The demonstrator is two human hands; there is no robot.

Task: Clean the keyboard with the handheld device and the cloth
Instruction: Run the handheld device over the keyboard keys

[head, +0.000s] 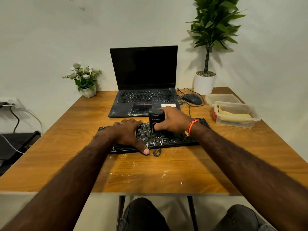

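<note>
A black keyboard (168, 140) lies across the middle of the wooden table (166, 172). My right hand (173, 120) grips a black handheld device (155, 117), held upright with its lower end on the keys near the keyboard's middle. My left hand (128, 133) rests flat on the keyboard's left half, fingers spread over the keys and thumb at the front edge. A yellowish cloth (233, 114) lies inside a clear plastic box at the right.
A dusty open laptop (144, 90) stands behind the keyboard, with a wired mouse (191, 98) to its right. Clear boxes (233, 124) sit at the right edge. A white plant pot (204, 84) and a small flower pot (89, 92) stand at the back. White crumbs dot the table front.
</note>
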